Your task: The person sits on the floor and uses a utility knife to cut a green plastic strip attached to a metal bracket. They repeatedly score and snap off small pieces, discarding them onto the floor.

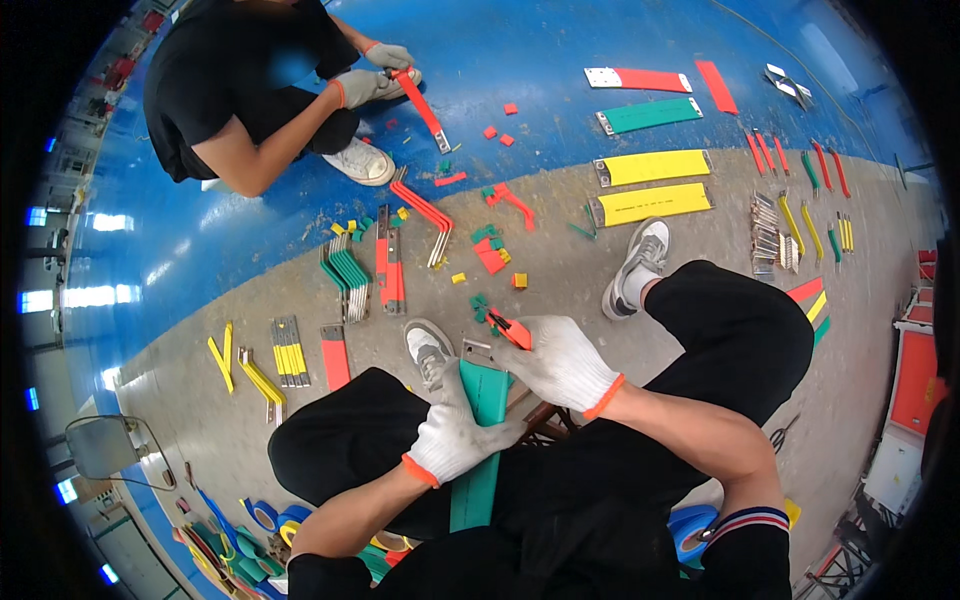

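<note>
My left hand (450,437), in a white knit glove with an orange cuff, grips a flat busbar in a green sleeve (484,392). The bar lies lengthwise over my lap, its bare metal end with a hole pointing away from me. Its near end runs down against my dark clothing. My right hand (560,366), gloved alike, is closed around a red utility knife (512,330) just right of the bar's metal end. The knife's blade cannot be made out. Small green sleeve scraps (479,303) lie on the floor beyond the knife.
At the upper left, a crouching person's gloved hands (370,85) hold a red-sleeved bar (422,108). Yellow bars (655,204), a green bar (650,116) and bent green bars (347,275) lie on the floor. Tape rolls (262,516) sit at lower left; a red cabinet (915,378) stands right.
</note>
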The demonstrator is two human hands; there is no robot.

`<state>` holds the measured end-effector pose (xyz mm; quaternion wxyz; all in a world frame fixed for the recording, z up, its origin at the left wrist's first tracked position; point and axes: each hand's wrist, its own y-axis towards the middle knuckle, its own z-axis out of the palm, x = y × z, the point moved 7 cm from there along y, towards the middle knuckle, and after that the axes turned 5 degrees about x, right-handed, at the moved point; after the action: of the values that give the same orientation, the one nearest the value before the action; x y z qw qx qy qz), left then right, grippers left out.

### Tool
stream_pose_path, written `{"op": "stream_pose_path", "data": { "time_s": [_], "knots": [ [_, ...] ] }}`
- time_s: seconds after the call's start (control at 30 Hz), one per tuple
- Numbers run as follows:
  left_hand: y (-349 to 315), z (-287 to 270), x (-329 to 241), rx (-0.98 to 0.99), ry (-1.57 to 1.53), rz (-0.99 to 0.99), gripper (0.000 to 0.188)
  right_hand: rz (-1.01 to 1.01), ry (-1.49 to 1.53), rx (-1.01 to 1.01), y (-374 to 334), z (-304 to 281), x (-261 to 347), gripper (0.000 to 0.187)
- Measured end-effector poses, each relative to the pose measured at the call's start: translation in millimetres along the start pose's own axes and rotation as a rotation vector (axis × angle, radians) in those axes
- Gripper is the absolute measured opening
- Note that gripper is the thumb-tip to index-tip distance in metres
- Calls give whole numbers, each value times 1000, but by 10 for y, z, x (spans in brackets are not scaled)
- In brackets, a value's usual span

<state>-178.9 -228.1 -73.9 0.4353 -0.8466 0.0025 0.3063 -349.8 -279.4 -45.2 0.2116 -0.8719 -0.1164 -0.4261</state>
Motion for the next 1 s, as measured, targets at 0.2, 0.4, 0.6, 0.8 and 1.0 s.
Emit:
{"op": "stream_pose_path", "data": {
  "time_s": [0.2,0.4,0.6,0.8,1.0],
  "knots": [
    [67,-84,33,27,-183,149,108,-143,60,5,50,-91,166,22],
    [-4,-177,110,-28,-276,114,108,-127,-104,210,-27,-195,212,46],
    [3,-238,166,-132,-242,103,105,-178,-267,200,-160,-126,175,46],
    [0,-246,58,-69,-314,69,114,-176,-311,177,-140,-125,162,46],
    [17,-245,52,-87,-243,71,108,-174,-307,156,-156,-138,140,45]
  ]
}}
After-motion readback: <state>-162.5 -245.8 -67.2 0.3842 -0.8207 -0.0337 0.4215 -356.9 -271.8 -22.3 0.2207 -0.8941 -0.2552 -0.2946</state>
